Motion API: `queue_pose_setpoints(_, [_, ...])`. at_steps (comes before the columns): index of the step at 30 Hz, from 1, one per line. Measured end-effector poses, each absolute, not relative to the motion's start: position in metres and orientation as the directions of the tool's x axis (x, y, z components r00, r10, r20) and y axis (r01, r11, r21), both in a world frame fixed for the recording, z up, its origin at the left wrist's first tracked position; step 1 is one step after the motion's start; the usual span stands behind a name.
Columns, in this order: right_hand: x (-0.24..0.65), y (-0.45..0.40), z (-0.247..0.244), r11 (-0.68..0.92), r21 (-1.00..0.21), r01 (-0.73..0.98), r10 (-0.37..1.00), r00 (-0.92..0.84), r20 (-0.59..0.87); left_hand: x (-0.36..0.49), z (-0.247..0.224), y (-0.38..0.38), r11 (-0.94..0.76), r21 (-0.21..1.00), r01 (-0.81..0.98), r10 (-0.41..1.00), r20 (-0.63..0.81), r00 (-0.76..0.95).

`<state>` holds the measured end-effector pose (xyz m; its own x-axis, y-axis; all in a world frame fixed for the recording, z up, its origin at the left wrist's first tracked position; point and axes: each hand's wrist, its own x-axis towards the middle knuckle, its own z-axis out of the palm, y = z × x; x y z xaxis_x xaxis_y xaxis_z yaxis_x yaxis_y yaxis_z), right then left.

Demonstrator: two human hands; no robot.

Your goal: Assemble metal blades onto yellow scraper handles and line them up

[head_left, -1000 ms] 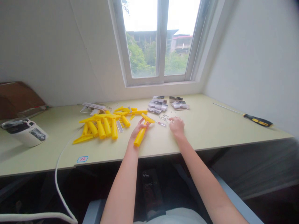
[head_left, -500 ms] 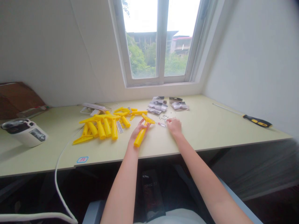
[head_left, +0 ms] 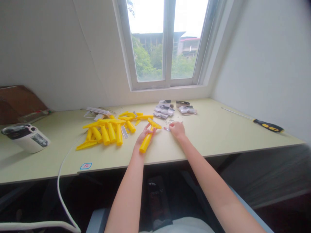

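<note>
My left hand [head_left: 143, 134] is closed round a yellow plastic T-shaped scraper [head_left: 146, 142], its broad head pointing away from me and its round handle towards me. Just right of that head is a small screwdriver [head_left: 166, 128] with a thin shaft and a clear-and-red handle. My right hand [head_left: 177, 130] has its fingers closed over the handle's right end, hiding part of it. Tiny metal screws [head_left: 167, 122] lie scattered just beyond my right fingers, partly covered by them.
More yellow scrapers [head_left: 105, 134] are heaped on the left, with a clear strip [head_left: 124, 132] beside them. Small printed packets [head_left: 164, 110] lie near the window. A long screwdriver [head_left: 267, 125] rests at right. A white cup [head_left: 30, 139] and cardboard box [head_left: 21, 103] stand far left.
My right hand has moved left from the screws onto the handle of the small screwdriver. The left hand and its scraper have stayed in place.
</note>
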<state>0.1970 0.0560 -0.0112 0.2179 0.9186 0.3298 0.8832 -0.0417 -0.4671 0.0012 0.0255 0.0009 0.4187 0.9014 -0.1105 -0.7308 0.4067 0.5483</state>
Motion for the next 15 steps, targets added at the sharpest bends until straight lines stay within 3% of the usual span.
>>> queue_pose_setpoints(4, [0.197, 0.059, -0.001, -0.090, -0.423, 0.902, 0.956, 0.197, 0.218, 0.002, 0.001, 0.026, 0.417, 0.529, -0.739, 0.896, -0.102, 0.432])
queue_pose_setpoints(7, [0.193, 0.060, 0.008, -0.120, -0.319, 0.940, 0.974, 0.173, 0.144, 0.002, 0.001, 0.025, 0.417, 0.524, -0.743, 0.894, -0.087, 0.440])
queue_pose_setpoints(12, [0.185, 0.056, 0.010, -0.057, -0.092, 0.994, 0.969, 0.078, 0.236, 0.001, 0.000, 0.024, 0.396, 0.539, -0.743, 0.899, -0.063, 0.434])
queue_pose_setpoints(15, [0.184, 0.053, 0.007, -0.020, -0.036, 0.999, 0.964, 0.029, 0.264, 0.001, -0.001, 0.025, 0.395, 0.545, -0.739, 0.900, -0.069, 0.430])
